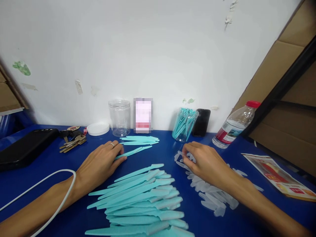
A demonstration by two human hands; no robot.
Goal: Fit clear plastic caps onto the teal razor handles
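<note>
While a blue table is bearing everything, a heap of turquoise tools is lying between the forearms, with clear caps scattering beside it. The right hand is curling over the caps; whether it is pinching one, I cannot tell. Beyond the heap, the left hand is pinching a slim tool by its left end. Probably it is weighing little, feeling stiff and slick, its flat mid-handle offering the surest hold.
</note>
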